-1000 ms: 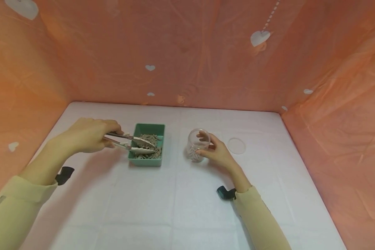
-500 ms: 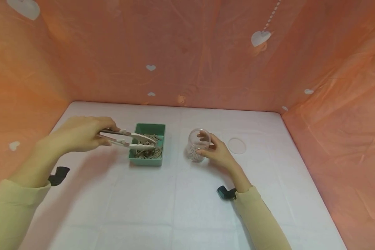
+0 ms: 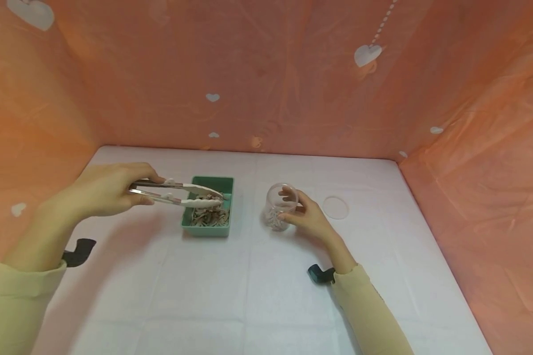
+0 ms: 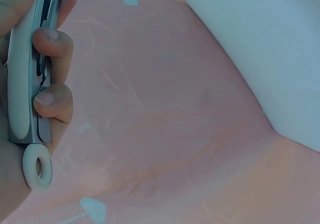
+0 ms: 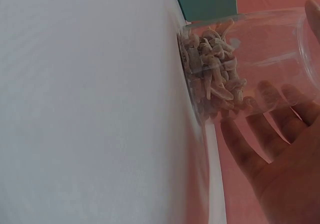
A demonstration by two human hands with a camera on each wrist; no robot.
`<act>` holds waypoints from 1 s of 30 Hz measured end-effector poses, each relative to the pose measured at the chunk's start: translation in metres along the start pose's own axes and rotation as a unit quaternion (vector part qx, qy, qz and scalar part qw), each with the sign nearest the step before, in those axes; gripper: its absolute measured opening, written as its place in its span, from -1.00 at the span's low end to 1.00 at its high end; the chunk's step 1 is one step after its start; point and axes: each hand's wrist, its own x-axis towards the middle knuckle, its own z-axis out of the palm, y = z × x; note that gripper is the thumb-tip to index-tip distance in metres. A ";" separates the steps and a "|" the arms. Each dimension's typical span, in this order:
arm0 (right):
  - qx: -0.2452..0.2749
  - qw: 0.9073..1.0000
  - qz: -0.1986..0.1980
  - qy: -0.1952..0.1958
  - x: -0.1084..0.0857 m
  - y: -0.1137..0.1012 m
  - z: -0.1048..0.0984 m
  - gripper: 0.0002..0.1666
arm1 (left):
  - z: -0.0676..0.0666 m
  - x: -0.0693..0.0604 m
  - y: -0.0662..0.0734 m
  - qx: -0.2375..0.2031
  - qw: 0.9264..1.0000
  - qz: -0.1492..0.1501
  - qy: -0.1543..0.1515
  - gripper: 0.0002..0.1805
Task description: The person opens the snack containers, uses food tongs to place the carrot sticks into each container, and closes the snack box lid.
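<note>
My left hand (image 3: 108,190) grips metal tongs (image 3: 175,185) with white ends. In the left wrist view, its fingers (image 4: 52,41) curl round the handle of the tongs (image 4: 21,74). The tips stand slightly apart over a green tray (image 3: 206,231), with some pieces seemingly between them. Small grey-brown dried pieces (image 3: 209,218) fill much of the tray. My right hand (image 3: 313,219) holds a clear jar (image 3: 275,204) that stands upright on the table. In the right wrist view, similar pieces (image 5: 215,66) lie in the bottom of the jar (image 5: 270,49), the fingers behind its wall.
A thin, clear round lid or ring (image 3: 336,207) lies to the right of the jar. White cloth covers the table (image 3: 213,296). Orange sheeting (image 3: 248,74) with white hearts closes off the back and both sides.
My left hand has drawn left and slightly up with the tongs, and their tips have lifted from lower among the tray's pieces. The right hand and the jar have stayed in place.
</note>
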 end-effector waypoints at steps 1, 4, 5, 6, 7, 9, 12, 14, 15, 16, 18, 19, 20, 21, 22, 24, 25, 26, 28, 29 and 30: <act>0.000 1.000 0.001 0.000 0.000 0.000 0.000 -0.14 | 0.000 0.000 0.000 -0.003 1.000 0.005 0.003 -0.59; 0.000 1.000 0.004 0.002 -0.001 0.001 -0.001 -0.13 | -0.003 0.003 0.002 -0.012 1.000 0.014 0.015 -0.60; -0.001 1.000 0.005 0.003 -0.001 0.002 -0.002 -0.14 | -0.004 0.004 0.004 -0.015 1.000 0.018 0.020 -0.61; -0.002 1.000 0.005 0.003 -0.001 0.002 -0.002 -0.14 | -0.006 0.005 0.005 -0.017 0.999 0.022 0.024 -0.61; -0.004 1.000 0.007 0.004 -0.001 0.002 -0.002 -0.13 | -0.007 0.006 0.007 -0.021 0.999 0.027 0.028 -0.61; -0.005 1.000 0.009 0.005 -0.002 0.002 -0.002 -0.13 | -0.010 0.008 0.010 -0.022 0.999 0.027 0.034 -0.62; -0.009 1.000 0.013 0.005 -0.002 0.003 -0.003 -0.13 | -0.013 0.013 0.016 -0.015 0.998 0.036 0.052 -0.61; -0.010 1.000 0.013 0.005 -0.002 0.003 -0.003 -0.13 | -0.014 0.016 0.020 -0.013 0.997 0.037 0.064 -0.59; -0.011 1.000 0.013 0.005 -0.002 0.003 -0.003 -0.13 | -0.015 0.018 0.022 -0.016 0.997 0.041 0.068 -0.59; -0.011 1.000 0.012 0.005 -0.002 0.002 -0.003 -0.12 | -0.015 0.020 0.024 -0.021 0.996 0.043 0.071 -0.58; -0.011 1.000 0.010 0.005 -0.003 0.002 -0.003 -0.12 | -0.016 0.024 0.028 -0.038 0.996 0.044 0.072 -0.58; -0.011 1.000 0.009 0.006 -0.003 0.001 -0.003 -0.12 | -0.016 0.026 0.031 -0.047 0.995 0.044 0.072 -0.58; -0.010 1.000 0.010 0.006 -0.003 0.001 -0.003 -0.12 | -0.017 0.028 0.033 -0.055 0.995 0.045 0.071 -0.58; -0.010 1.000 0.011 0.007 -0.003 0.001 -0.004 -0.12 | -0.017 0.030 0.036 -0.060 0.994 0.047 0.072 -0.59; -0.010 1.000 0.012 0.008 -0.003 0.001 -0.004 -0.12 | -0.018 0.033 0.039 -0.064 0.994 0.047 0.073 -0.59; -0.010 1.000 0.016 0.010 -0.003 0.001 -0.005 -0.12 | -0.019 0.038 0.046 -0.067 0.994 0.048 0.075 -0.60; -0.009 1.000 0.017 0.011 -0.003 0.002 -0.006 -0.12 | -0.018 0.041 0.049 -0.071 0.993 0.052 0.075 -0.60; -0.008 1.000 0.018 0.011 -0.003 0.002 -0.006 -0.12 | -0.017 0.044 0.052 -0.075 0.993 0.058 0.075 -0.60; -0.004 1.000 0.019 0.010 -0.003 0.002 -0.005 -0.12 | -0.016 0.050 0.058 -0.084 0.991 0.067 0.076 -0.60; -0.003 1.000 0.019 0.010 -0.003 0.002 -0.005 -0.12 | -0.014 0.053 0.060 -0.090 0.991 0.072 0.074 -0.60; -0.002 1.000 0.020 0.010 -0.003 0.002 -0.004 -0.12 | -0.013 0.056 0.063 -0.096 0.990 0.077 0.072 -0.60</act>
